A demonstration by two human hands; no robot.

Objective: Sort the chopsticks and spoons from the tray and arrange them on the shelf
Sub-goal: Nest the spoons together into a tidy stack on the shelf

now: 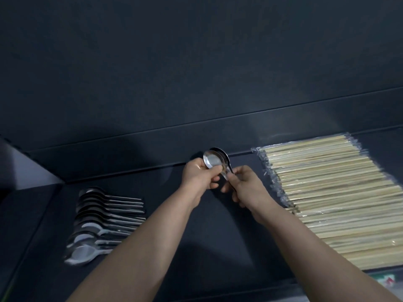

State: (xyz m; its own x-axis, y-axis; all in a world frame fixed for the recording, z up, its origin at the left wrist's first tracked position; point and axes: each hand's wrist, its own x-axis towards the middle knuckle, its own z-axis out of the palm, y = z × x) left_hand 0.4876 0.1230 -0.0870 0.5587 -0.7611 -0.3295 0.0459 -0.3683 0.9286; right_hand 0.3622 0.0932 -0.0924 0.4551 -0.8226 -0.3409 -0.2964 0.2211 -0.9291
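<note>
Spoons [214, 159] held above shelf [218, 247] bearing spoon row [102, 223] and wrapped chopsticks [335, 203].

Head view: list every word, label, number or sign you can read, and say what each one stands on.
No text can be read anywhere in this view.
At the lower right edge, a green, red and white patch: maybe a printed label, too blurred to read.
Clear wrappers on the chopsticks: no print visible.
The held spoons and the row of spoons: no stamp or mark legible.
</note>
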